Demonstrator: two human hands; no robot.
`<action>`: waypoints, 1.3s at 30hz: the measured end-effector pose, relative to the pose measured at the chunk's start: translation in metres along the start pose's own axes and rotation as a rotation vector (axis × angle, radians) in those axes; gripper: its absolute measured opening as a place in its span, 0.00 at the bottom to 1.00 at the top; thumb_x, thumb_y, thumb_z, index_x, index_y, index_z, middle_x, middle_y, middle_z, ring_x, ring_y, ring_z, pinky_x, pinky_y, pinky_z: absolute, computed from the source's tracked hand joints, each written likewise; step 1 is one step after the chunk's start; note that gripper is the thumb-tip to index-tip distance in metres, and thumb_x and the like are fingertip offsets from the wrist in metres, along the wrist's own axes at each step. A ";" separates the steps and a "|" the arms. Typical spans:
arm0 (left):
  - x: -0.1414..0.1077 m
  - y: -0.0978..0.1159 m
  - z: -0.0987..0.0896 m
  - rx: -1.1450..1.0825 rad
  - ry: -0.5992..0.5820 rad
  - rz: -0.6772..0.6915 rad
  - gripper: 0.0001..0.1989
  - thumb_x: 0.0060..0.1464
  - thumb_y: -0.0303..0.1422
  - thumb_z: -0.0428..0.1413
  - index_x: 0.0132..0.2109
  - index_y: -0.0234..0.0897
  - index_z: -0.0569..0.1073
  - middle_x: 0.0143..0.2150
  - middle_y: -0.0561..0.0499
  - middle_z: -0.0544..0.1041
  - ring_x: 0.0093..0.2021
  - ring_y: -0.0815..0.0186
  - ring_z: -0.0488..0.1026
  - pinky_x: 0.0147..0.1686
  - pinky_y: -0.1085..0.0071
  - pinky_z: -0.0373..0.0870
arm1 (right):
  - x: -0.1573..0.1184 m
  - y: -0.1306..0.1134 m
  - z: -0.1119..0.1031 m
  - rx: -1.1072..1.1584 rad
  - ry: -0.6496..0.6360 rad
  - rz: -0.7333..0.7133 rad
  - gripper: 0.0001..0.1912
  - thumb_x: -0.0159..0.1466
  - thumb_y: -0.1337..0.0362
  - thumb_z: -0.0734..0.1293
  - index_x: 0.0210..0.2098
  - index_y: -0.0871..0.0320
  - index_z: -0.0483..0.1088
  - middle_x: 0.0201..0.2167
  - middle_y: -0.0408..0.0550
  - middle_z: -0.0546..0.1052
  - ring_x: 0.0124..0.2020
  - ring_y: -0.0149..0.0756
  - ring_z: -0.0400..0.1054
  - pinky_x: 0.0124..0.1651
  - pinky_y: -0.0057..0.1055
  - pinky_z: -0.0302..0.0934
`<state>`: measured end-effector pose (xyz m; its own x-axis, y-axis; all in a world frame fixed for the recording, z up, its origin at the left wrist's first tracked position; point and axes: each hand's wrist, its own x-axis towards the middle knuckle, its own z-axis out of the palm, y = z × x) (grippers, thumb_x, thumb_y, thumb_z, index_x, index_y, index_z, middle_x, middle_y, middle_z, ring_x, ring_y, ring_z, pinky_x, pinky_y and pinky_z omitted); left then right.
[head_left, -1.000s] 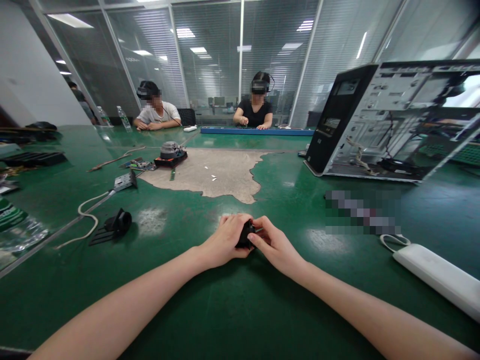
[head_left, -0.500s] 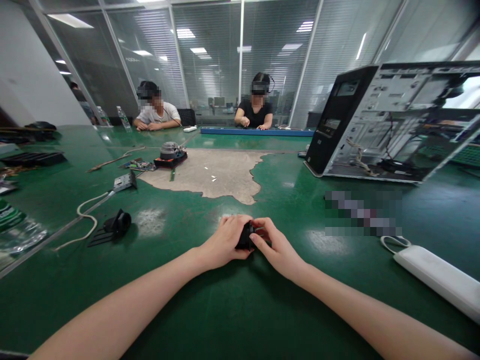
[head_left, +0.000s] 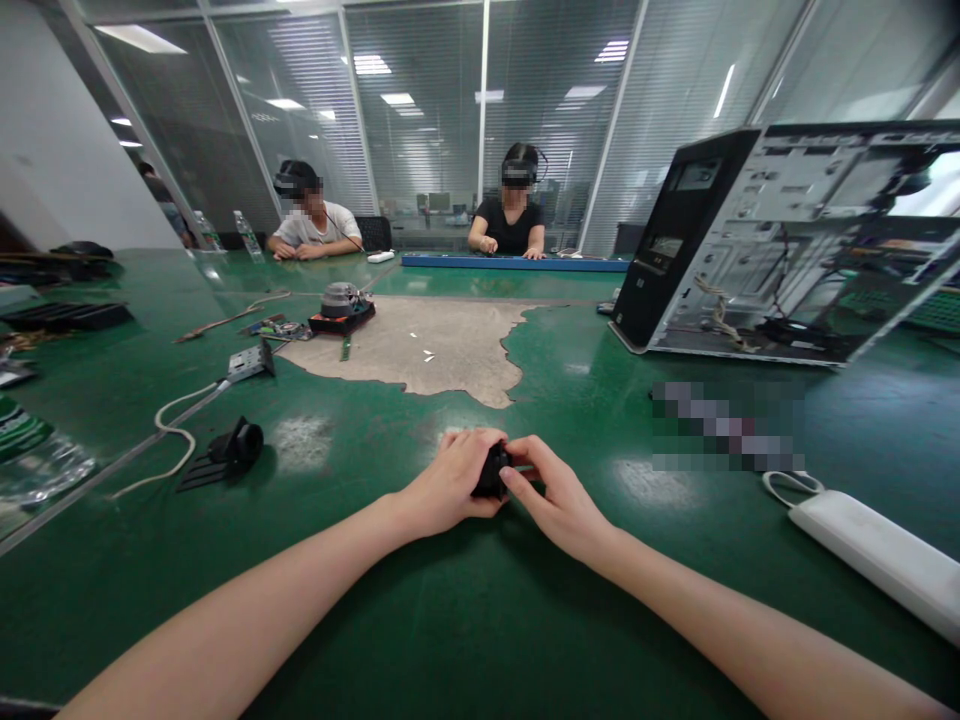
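A small black part [head_left: 493,474] is between my two hands, low over the green table [head_left: 480,610]. My left hand [head_left: 454,482] is wrapped round its left side and covers much of it. The thumb and fingers of my right hand [head_left: 553,492] grip it from the right. What exactly the part is cannot be made out, since my fingers hide most of it. A black plastic piece with a round end and slats [head_left: 229,452] lies to the left of my left hand.
An open computer case [head_left: 697,240] stands at the right, above a white power strip [head_left: 877,555]. A heatsink and fan [head_left: 342,305] sit on the bare brown patch [head_left: 450,345]. A plastic bottle [head_left: 41,450] lies far left. Two people sit across the table.
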<state>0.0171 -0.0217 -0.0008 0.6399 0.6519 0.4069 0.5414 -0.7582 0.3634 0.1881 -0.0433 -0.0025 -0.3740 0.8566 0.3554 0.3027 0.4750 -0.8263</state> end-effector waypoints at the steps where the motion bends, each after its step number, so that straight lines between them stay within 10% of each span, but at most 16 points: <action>1: 0.000 0.000 0.000 -0.001 0.003 -0.001 0.29 0.45 0.29 0.56 0.52 0.39 0.51 0.49 0.46 0.65 0.48 0.58 0.63 0.48 0.60 0.55 | 0.000 0.000 0.000 0.012 0.000 0.013 0.08 0.62 0.65 0.58 0.41 0.56 0.60 0.38 0.47 0.67 0.38 0.34 0.66 0.40 0.33 0.65; 39: 0.000 -0.001 0.000 -0.011 0.001 0.001 0.31 0.44 0.28 0.57 0.53 0.39 0.51 0.50 0.46 0.65 0.49 0.58 0.63 0.48 0.60 0.55 | 0.000 0.000 -0.001 -0.007 0.062 -0.074 0.08 0.60 0.68 0.60 0.40 0.55 0.63 0.40 0.48 0.65 0.43 0.35 0.63 0.43 0.34 0.65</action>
<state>0.0166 -0.0206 -0.0016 0.6399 0.6509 0.4085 0.5347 -0.7589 0.3717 0.1885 -0.0432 -0.0019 -0.3404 0.8297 0.4424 0.2825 0.5390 -0.7935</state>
